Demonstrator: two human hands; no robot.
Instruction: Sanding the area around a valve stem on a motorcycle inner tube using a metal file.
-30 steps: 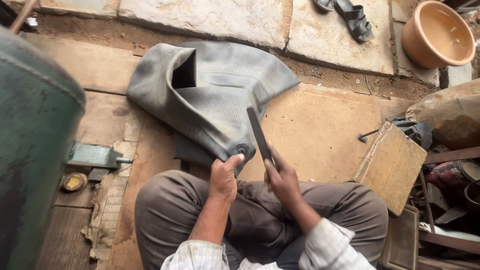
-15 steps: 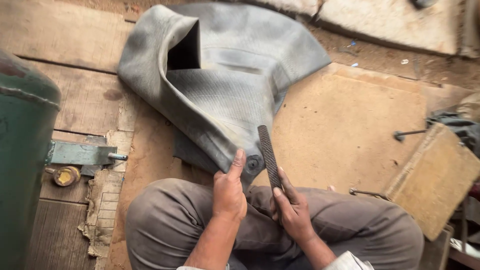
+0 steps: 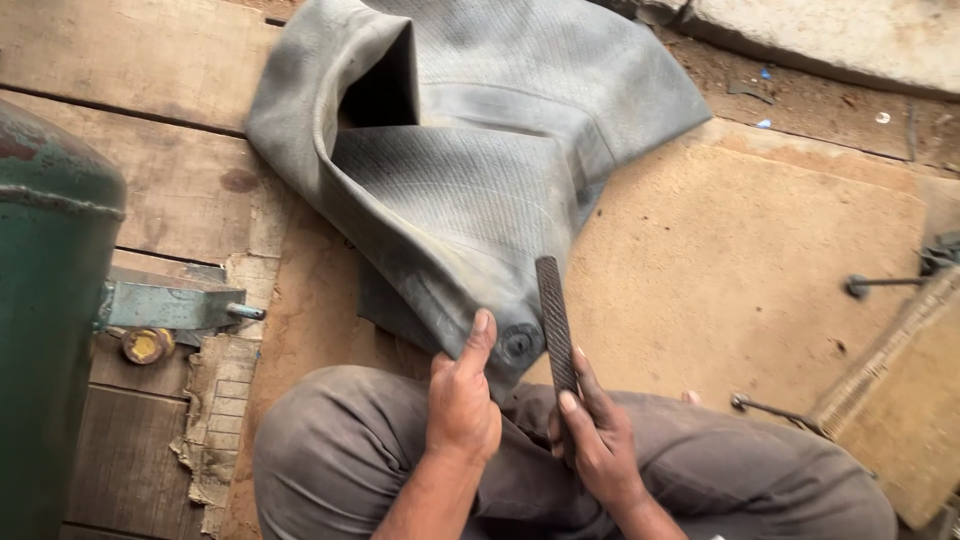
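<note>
Step in hand: we judge that we prepare a spot on the large grey deflated rubber inner tube (image 3: 470, 170) for roughening, near the small round mark (image 3: 517, 343) at its near fold.
Left hand: our left hand (image 3: 462, 400) pinches the near edge of the tube, thumb on top and pointing far, the other fingers under the rubber and clamped on it.
Right hand: our right hand (image 3: 597, 435) is closed around the handle end of the long dark flat metal rasp (image 3: 555, 322), with the fingers together along it; the rasp points far and lies just beside the round mark.
Place of the tube: it lies folded on the brown flat board (image 3: 740, 260), its far part on the wooden planks (image 3: 130, 70), and its near corner rests on our knees in grey trousers (image 3: 340, 450).
Next move: in our judgement the rasp must lie flat on the rubber beside the mark, while the left hand holds the fold tight so it does not slide.
Hidden: the left fingers under the tube are not visible.
Cut off: the green metal tank (image 3: 45, 320) at the left and the woven tan block (image 3: 900, 400) at the right go out of the picture.
Hard to make out: we cannot tell if the round mark is a valve base or a patch; the thin metal rod (image 3: 885, 283) at the right is unclear too.
</note>
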